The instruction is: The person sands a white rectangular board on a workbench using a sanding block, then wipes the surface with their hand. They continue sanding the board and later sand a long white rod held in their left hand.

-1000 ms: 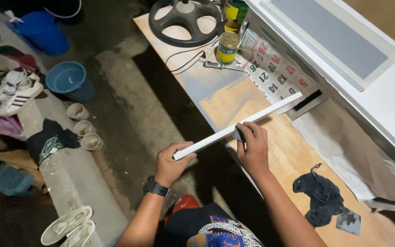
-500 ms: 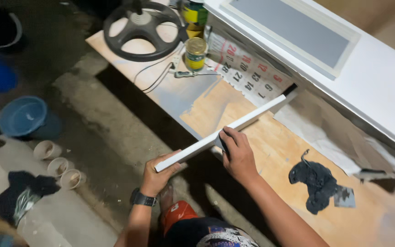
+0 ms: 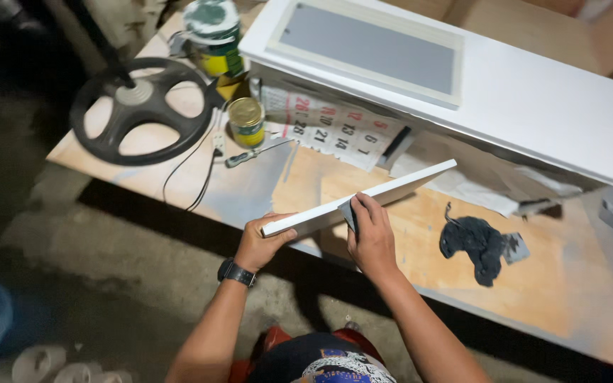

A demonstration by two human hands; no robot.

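Left hand (image 3: 262, 243) grip closed around a white strip (image 3: 363, 197), right hand (image 3: 370, 237) grip pinching a dark pad (image 3: 349, 211) against it, two lidded tins (image 3: 247, 121) on the worktop (image 3: 420, 241), contents hidden

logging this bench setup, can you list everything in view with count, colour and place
white strip: 1, white, held over the bench edge, slanting up to the right
dark pad: 1, dark grey, under the right fingers against the strip
plywood bench: 1, tan with grey overspray, across the middle
white panel: 1, white with a grey inset, top right
calendar sheet: 1, white with red and black print, under the panel
tins: 2, yellow and green, top centre
steering wheel: 1, black, left end of bench
screwdriver: 1, below the small tin
black rag: 1, right of the hands
wristwatch: 1, black, left wrist
left hand: grips the strip's near end
right hand: presses the pad on the strip
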